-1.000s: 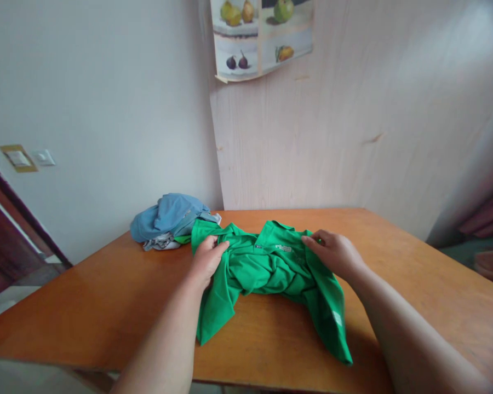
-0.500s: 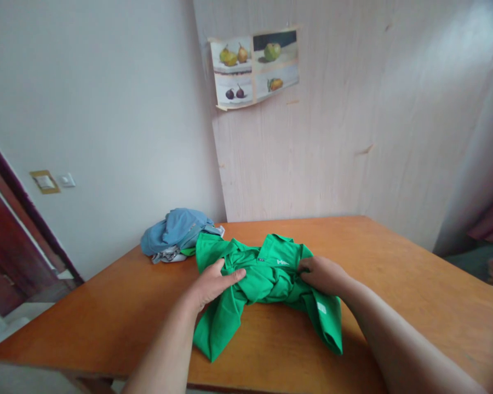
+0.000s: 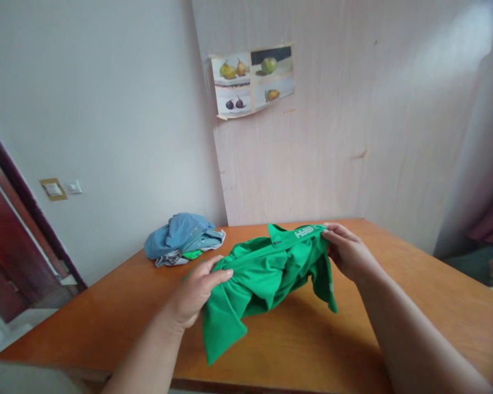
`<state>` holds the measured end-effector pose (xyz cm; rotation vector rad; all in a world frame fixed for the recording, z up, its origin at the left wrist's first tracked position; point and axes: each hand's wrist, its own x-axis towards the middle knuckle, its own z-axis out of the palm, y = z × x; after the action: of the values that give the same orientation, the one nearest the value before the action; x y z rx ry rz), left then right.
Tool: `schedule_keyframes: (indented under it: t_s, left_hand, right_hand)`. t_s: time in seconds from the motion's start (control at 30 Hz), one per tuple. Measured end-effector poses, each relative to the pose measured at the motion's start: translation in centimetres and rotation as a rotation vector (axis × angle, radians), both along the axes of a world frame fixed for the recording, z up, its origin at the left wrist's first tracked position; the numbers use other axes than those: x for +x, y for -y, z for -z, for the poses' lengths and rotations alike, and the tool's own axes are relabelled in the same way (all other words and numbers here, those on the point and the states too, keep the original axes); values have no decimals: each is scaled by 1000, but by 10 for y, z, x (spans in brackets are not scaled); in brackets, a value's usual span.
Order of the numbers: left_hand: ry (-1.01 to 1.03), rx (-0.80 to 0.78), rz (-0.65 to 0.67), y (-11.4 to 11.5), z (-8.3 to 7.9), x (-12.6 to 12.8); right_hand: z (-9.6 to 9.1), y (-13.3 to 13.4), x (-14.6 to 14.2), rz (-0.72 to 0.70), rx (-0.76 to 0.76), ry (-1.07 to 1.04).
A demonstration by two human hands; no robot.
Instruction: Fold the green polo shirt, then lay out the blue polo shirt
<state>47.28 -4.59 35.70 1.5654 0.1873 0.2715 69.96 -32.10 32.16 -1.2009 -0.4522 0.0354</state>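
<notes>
The green shirt (image 3: 265, 276) hangs bunched over the table (image 3: 123, 309), stretched between two grips. Even outward tension and level grips should help smooth its creases. The left hand (image 3: 198, 291), lower and nearer, clamps one side, thumb uppermost; the right hand (image 3: 348, 250), higher and farther, pinches the other.
</notes>
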Motion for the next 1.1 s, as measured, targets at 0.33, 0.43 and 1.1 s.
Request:
schedule_keyframes:
  t_s: [0.33,0.43,1.1]
  left_hand:
    - [51,162,138,-16,-40,16]
    - [218,597,-204,-45,-26,59]
    - [-140,1300,-86,-53,92,82]
  right_hand:
    - [-9,22,2,-63,36,-99]
    - [1,7,12,166,82,38]
    - [51,-43,-11,-51,-960,634]
